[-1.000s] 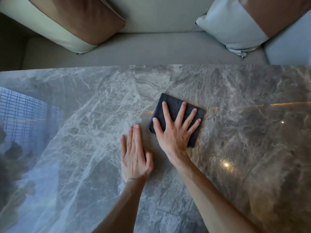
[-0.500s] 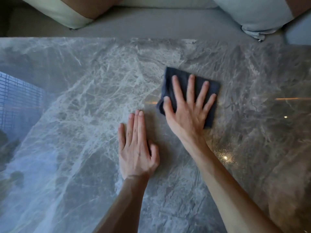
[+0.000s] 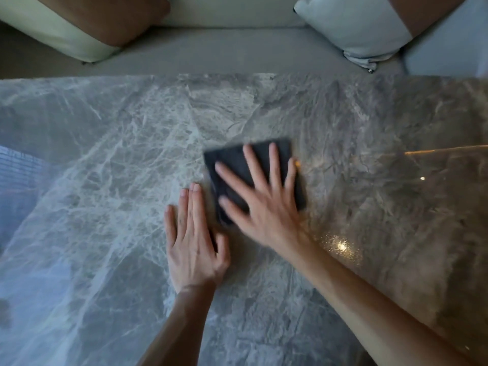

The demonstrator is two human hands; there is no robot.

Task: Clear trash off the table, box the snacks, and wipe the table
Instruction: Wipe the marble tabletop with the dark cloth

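A dark folded cloth [image 3: 232, 159] lies flat on the grey marble table [image 3: 369, 133], near its middle. My right hand [image 3: 264, 204] presses down on the cloth with its fingers spread wide; the hand is blurred. My left hand [image 3: 192, 239] rests flat on the bare marble just left of the cloth, fingers together and pointing away from me, holding nothing. No trash or snacks show on the table.
A grey sofa seat [image 3: 211, 54] runs along the table's far edge. A brown and cream cushion [image 3: 87, 25] sits at the back left, a pale blue and brown cushion [image 3: 364, 25] at the back right. Lamp glare [image 3: 340, 245] shines on the marble at right.
My right hand has slid the cloth back towards me and leftwards after pushing it away. My left hand has stayed planted on the table. The head camera has tilted up again.
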